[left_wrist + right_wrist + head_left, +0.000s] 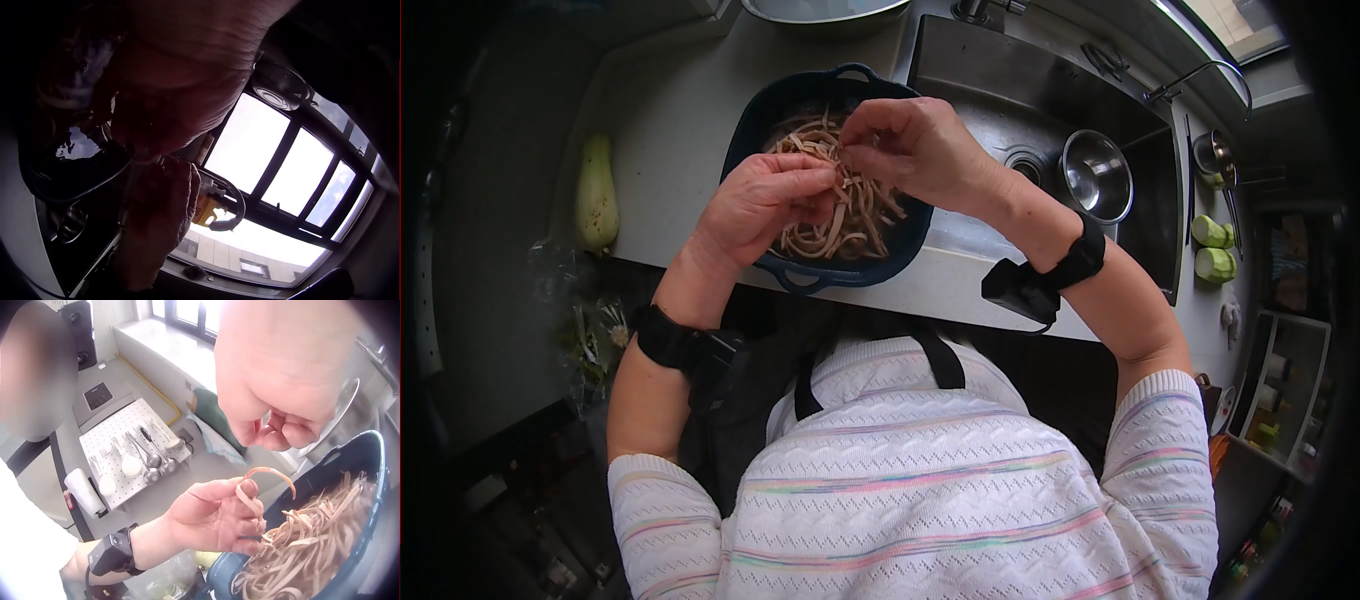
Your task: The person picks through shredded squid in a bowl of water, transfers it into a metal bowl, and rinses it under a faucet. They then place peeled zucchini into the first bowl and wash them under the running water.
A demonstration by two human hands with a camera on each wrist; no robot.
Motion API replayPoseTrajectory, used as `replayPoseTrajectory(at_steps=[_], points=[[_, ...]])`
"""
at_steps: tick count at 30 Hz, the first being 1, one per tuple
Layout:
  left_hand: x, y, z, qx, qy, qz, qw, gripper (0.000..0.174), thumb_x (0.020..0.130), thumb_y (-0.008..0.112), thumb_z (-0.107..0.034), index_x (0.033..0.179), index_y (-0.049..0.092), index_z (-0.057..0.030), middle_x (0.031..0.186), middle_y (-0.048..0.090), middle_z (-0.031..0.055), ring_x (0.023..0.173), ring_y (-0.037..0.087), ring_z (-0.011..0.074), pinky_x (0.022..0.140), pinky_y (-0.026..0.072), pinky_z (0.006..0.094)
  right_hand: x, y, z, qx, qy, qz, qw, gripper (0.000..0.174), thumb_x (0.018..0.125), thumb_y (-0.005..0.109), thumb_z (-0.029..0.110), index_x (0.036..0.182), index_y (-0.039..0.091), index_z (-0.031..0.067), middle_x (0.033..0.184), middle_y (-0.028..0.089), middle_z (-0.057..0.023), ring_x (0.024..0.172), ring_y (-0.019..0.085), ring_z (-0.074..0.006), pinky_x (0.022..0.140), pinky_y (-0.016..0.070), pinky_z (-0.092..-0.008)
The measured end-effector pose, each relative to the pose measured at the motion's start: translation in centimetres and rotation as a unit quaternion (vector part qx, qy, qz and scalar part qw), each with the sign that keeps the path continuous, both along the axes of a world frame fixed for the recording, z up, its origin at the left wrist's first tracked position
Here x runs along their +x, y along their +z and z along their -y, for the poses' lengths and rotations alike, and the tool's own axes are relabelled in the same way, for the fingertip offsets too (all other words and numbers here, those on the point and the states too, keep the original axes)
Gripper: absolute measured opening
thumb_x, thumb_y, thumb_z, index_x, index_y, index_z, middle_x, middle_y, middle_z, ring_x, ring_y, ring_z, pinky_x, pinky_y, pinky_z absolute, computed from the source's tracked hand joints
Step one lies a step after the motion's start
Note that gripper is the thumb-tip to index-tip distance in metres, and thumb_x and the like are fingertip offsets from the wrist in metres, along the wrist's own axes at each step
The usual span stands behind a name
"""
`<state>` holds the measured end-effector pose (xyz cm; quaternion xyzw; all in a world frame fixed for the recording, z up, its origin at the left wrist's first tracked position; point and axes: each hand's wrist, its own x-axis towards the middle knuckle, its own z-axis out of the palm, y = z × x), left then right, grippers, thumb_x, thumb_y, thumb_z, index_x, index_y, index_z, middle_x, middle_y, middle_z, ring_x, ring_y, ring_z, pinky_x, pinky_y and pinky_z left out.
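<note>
In the right wrist view the left hand (215,515) pinches one pale strip with an orange-brown edge (275,470) between thumb and fingers; the strip curves up and over to the right. The right hand (275,394) is just above, its fingers curled with the tips together; whether it pinches anything cannot be told. Both hands, left (765,205) and right (930,150), are over a dark blue basin (740,130) in the head view. Many light brown strips (830,235) lie in water in the basin.
A steel sink (960,235) holds a metal bowl (1096,177) right of the basin. One pale green squash (597,195) lies on the counter at left, cut squash pieces (1215,265) at far right. A metal basin (825,10) stands behind.
</note>
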<state>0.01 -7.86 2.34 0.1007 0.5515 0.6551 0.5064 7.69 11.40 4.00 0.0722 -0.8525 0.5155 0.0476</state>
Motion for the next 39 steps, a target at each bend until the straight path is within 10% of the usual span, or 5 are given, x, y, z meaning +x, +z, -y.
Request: replayPoseTrajectory(at_steps=[3, 39], points=[[-0.2, 0.1, 0.0, 0.003, -0.031, 0.004, 1.0, 0.014, 0.085, 0.058, -0.011, 0.093, 0.062, -0.0009, 0.078, 0.063, 0.0061, 0.07, 0.061, 0.0139, 0.069, 0.0501, 0.0263, 0.3, -0.1, 0.4, 0.059, 0.03, 0.005, 0.998, 0.01, 0.083, 0.06, 0.007, 0.089, 0.06, -0.0016, 0.076, 0.062, -0.0048, 0.068, 0.059, -0.0081, 0.063, 0.0508, -0.0211], [-1.1, 0.8, 1.2, -0.057, -0.008, -0.108, 0.993, 0.019, 0.089, 0.056, -0.02, 0.085, 0.063, -0.0022, 0.064, 0.057, -0.0009, 0.058, 0.053, 0.0057, 0.056, 0.0421, 0.018, 0.3, -0.2, -2.4, -0.162, -0.009, 0.245, 0.956, 0.017, 0.086, 0.06, 0.017, 0.087, 0.06, 0.0001, 0.074, 0.065, -0.0068, 0.054, 0.06, -0.0093, 0.041, 0.0403, -0.0165]])
